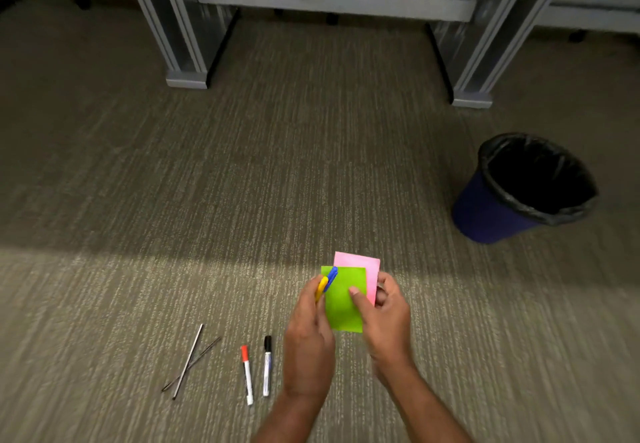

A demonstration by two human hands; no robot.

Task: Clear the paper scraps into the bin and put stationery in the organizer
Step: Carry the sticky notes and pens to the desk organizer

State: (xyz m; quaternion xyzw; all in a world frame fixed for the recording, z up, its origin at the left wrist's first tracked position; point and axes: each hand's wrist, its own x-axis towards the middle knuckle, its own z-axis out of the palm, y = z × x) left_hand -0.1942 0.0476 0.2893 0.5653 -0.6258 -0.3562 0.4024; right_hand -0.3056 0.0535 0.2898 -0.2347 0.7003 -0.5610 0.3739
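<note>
Two papers (346, 304), long axis pointing away, pinched by right hand (384, 321); left hand (308, 342) grips pens (328, 280)

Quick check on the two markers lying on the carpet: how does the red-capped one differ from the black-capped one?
The red-capped marker lies left of the black-capped marker, which is nearer the left hand. The red-capped marker's barrel looks plain white, while the black-capped marker's shows dark print. Both are capped and have white barrels. They lie side by side on the carpet without touching, caps pointing away from the person.
</note>
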